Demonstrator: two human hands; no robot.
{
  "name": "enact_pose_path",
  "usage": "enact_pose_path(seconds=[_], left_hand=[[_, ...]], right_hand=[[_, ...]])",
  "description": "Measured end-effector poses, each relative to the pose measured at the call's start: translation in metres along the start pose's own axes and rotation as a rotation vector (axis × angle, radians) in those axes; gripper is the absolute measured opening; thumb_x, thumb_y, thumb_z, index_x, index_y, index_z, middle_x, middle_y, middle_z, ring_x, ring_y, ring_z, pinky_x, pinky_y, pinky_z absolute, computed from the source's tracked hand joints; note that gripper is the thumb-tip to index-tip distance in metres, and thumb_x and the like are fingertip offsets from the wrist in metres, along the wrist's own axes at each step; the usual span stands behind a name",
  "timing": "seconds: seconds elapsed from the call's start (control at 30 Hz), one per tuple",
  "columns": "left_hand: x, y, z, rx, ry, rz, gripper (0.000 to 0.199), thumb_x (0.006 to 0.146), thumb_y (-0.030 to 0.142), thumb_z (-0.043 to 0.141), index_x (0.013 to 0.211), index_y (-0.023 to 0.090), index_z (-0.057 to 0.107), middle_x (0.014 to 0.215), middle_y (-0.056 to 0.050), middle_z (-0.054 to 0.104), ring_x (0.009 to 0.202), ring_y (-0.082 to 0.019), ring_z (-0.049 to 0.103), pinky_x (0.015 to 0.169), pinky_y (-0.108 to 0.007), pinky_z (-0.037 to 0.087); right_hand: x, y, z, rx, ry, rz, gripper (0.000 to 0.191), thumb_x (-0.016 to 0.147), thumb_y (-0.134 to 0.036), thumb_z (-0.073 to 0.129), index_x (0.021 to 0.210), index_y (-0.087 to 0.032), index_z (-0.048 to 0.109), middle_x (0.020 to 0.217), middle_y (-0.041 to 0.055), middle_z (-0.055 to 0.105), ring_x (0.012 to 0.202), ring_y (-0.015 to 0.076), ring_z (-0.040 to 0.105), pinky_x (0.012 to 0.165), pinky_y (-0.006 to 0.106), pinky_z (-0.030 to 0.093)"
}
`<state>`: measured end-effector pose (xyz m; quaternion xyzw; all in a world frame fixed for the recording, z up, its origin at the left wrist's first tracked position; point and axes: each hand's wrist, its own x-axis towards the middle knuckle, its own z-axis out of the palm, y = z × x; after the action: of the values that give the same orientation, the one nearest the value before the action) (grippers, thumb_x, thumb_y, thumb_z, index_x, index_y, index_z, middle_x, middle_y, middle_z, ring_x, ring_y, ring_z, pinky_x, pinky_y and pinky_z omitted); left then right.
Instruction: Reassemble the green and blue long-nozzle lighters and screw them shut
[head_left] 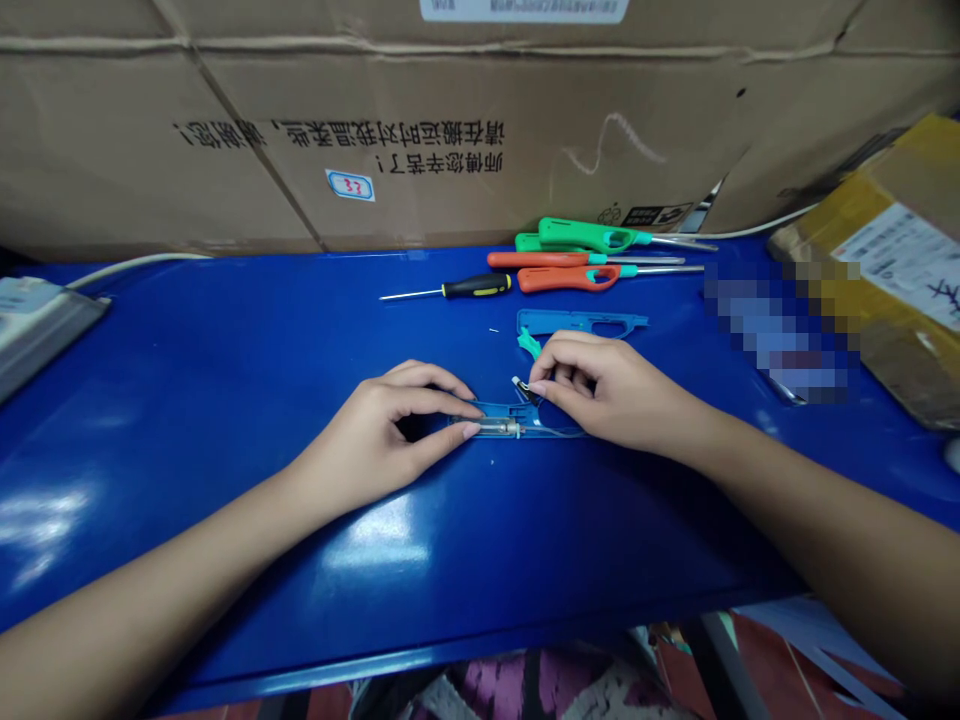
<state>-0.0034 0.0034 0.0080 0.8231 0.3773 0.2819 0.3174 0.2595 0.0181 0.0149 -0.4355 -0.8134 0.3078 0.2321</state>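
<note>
An opened blue lighter casing (495,410) lies on the blue table with a clear tube and metal parts inside. My left hand (409,420) grips its left end between fingers and thumb. My right hand (600,385) pinches a small black and white part (523,388) just above the casing; a thin tube runs out under that hand. Behind them lies the other blue casing half (574,322), and a teal trigger piece (529,343) rests beside my right fingertips.
A black and yellow screwdriver (477,287) lies behind, near green (581,234) and orange lighters (570,279). A large cardboard box (420,110) stands at the back, a taped box (885,260) at right. A grey object (49,330) sits at left.
</note>
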Motion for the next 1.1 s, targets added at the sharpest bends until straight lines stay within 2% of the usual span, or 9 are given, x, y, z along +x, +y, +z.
enact_pose_path(seconds=[0.17,0.4,0.57,0.7,0.8,0.9,0.97,1.1], left_hand=[[-0.001,-0.003,0.001,0.000,-0.011,-0.015,0.015,0.091,0.031,0.071,0.101,0.026,0.080,0.107,-0.006,0.074,0.101,-0.020,0.068,0.096,-0.037,0.053],[-0.001,-0.003,0.002,0.037,-0.007,0.025,0.016,0.092,0.032,0.070,0.104,0.025,0.078,0.109,-0.006,0.073,0.103,-0.021,0.066,0.095,-0.037,0.053],[-0.001,0.000,0.003,0.076,0.002,0.048,0.014,0.091,0.030,0.071,0.102,0.024,0.079,0.105,-0.005,0.073,0.099,-0.020,0.066,0.092,-0.036,0.052],[-0.003,0.002,0.004,0.122,0.004,0.072,0.013,0.089,0.030,0.074,0.099,0.023,0.079,0.103,-0.005,0.074,0.098,-0.021,0.066,0.092,-0.038,0.050],[-0.005,0.005,0.005,0.181,-0.005,0.099,0.012,0.090,0.030,0.073,0.100,0.024,0.078,0.105,-0.005,0.073,0.099,-0.021,0.066,0.091,-0.038,0.048],[-0.009,0.009,0.007,0.227,-0.001,0.104,0.013,0.092,0.029,0.071,0.102,0.024,0.076,0.106,-0.004,0.073,0.100,-0.020,0.065,0.089,-0.037,0.047],[-0.012,0.011,0.009,0.265,-0.005,0.102,0.014,0.093,0.030,0.070,0.105,0.024,0.075,0.108,-0.005,0.072,0.101,-0.021,0.064,0.088,-0.037,0.047],[-0.016,0.015,0.013,0.274,-0.011,0.082,0.018,0.093,0.032,0.070,0.108,0.024,0.073,0.112,-0.006,0.072,0.103,-0.022,0.063,0.089,-0.038,0.046]], right_hand=[[-0.001,-0.002,-0.001,-0.019,0.015,-0.052,0.004,0.094,-0.021,0.060,0.092,-0.019,0.063,0.089,0.0012,0.057,0.065,0.0098,0.047,0.061,0.026,0.040],[-0.005,-0.006,-0.005,0.005,-0.151,-0.158,0.012,0.091,-0.017,0.061,0.101,-0.023,0.063,0.103,0.0033,0.061,0.091,0.0166,0.057,0.078,0.031,0.045],[-0.007,-0.008,-0.013,0.022,-0.270,-0.155,0.016,0.089,-0.021,0.065,0.105,-0.024,0.063,0.113,0.0040,0.060,0.102,0.0188,0.059,0.091,0.034,0.047],[-0.008,-0.009,-0.019,-0.002,-0.361,-0.156,0.027,0.085,-0.031,0.075,0.109,-0.026,0.063,0.120,0.0037,0.057,0.113,0.0205,0.056,0.101,0.037,0.044],[-0.009,-0.009,-0.015,0.004,-0.332,-0.128,0.022,0.088,-0.037,0.073,0.103,-0.025,0.063,0.117,0.0033,0.058,0.110,0.0199,0.057,0.099,0.036,0.044],[-0.008,-0.011,-0.008,0.008,-0.260,-0.114,0.015,0.091,-0.035,0.069,0.098,-0.024,0.061,0.114,0.0036,0.059,0.108,0.0195,0.057,0.097,0.035,0.045],[-0.009,-0.013,-0.004,-0.015,-0.225,-0.135,0.013,0.092,-0.031,0.068,0.101,-0.024,0.062,0.114,0.0047,0.059,0.110,0.0203,0.056,0.098,0.036,0.044],[-0.011,-0.017,0.000,-0.097,-0.192,-0.186,0.021,0.093,-0.027,0.065,0.114,-0.026,0.063,0.118,0.0070,0.058,0.115,0.0230,0.053,0.101,0.039,0.044]])
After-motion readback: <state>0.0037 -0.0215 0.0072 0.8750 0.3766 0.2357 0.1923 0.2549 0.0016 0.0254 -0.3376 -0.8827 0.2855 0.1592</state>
